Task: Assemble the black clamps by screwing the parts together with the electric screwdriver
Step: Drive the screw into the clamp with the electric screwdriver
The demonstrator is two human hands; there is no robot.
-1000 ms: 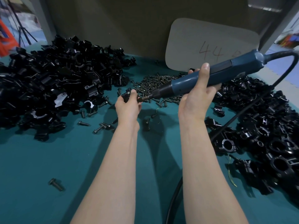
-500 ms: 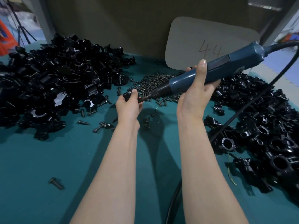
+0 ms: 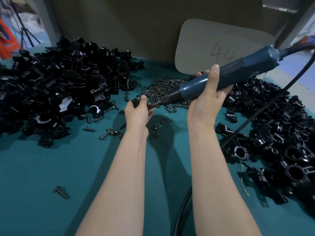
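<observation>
Both hands are closed, your left hand pinching the black clamp, your right hand wrapping the electric screwdriver; hold its bit straight into the clamp.

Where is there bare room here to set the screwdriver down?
Widest: the near-left teal mat between the left parts pile and the left forearm, holding one lone screw. The strip between the forearms is bare except the cable. Crowded: the screw heap at the back, scattered screws nearby, and the right clamp pile.
</observation>
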